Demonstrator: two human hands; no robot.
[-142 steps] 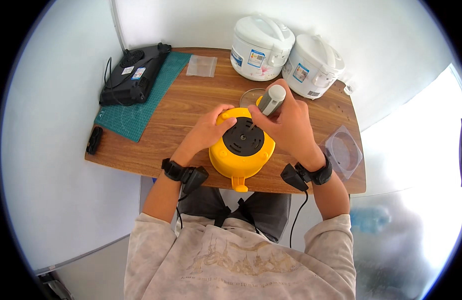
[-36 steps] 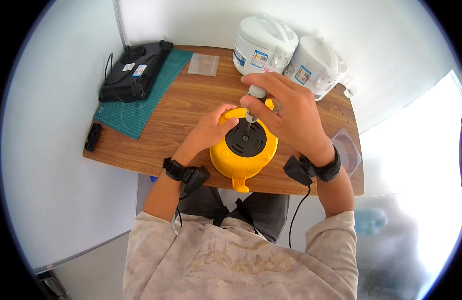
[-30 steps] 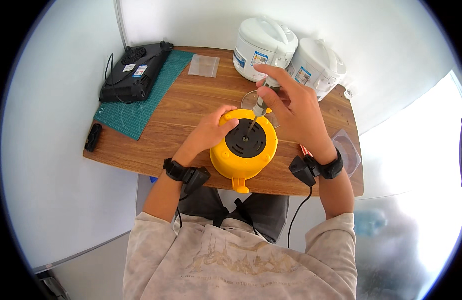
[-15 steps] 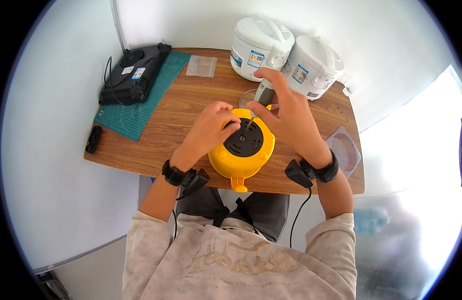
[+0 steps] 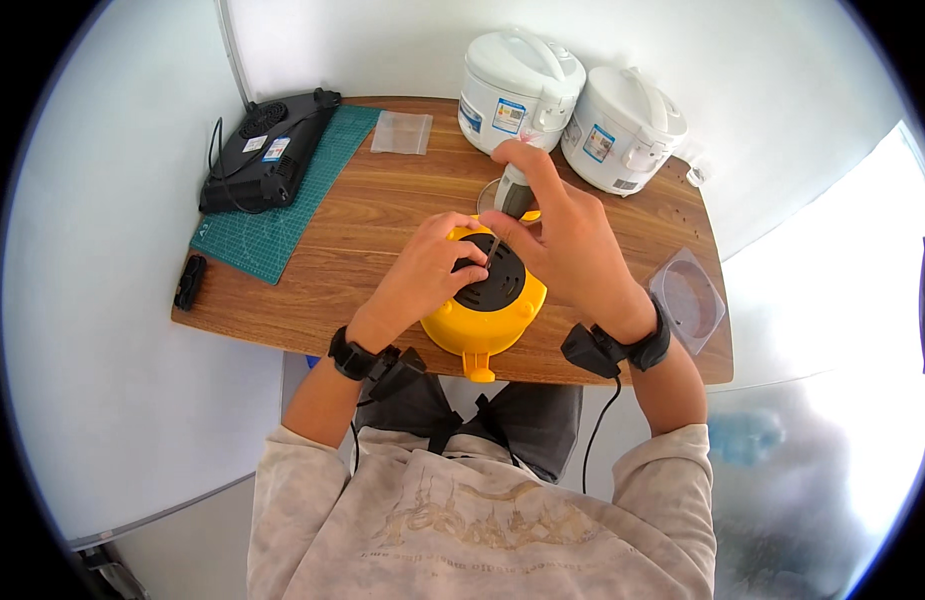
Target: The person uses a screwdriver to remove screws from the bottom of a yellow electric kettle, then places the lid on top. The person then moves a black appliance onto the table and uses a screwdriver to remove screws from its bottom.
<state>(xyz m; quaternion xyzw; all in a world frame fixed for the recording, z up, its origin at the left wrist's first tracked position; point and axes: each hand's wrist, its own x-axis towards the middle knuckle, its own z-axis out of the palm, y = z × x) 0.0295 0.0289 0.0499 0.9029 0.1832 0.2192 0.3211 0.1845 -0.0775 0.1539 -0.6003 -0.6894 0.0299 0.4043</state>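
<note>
Housing of yellow plastic [image 5: 479, 335] stood by the middle of the near edge of the table [image 5: 372, 200], with its black slotted disc [image 5: 505, 285] upward. The right hand [image 5: 577, 245] was grasping a grey screwdriver [image 5: 513, 193], its shaft [image 5: 493, 252] tilted down to the disc. The left hand [image 5: 414, 265] had its fingers bent upon the disc beside the shaft; whether they pinched something, I could not tell. Two white cookers [image 5: 517, 95] stood at the far edge, and a green mat [image 5: 307, 208] lay toward the left edge

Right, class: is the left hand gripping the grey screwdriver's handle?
No, the right hand grips the grey screwdriver, while the left hand reaches over the round slotted black disc.
</note>
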